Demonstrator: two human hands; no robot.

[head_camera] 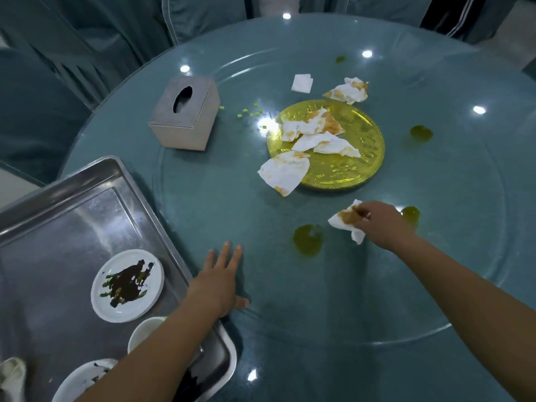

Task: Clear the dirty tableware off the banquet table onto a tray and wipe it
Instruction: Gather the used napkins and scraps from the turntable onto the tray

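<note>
Now right hand [383, 224] fingers pinching stained napkin [343, 221]; left hand [216, 285] fingers spread on table [232, 198]

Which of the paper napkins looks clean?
The small folded napkin beyond the yellow plate; it is plain white, while the others, including the one the right hand pinches, carry brown stains.

A grey tissue box [185, 113] with an oval slot stands near the left edge of the table [435, 285], and teal-covered chairs [203, 15] stand beyond its far edge.
</note>
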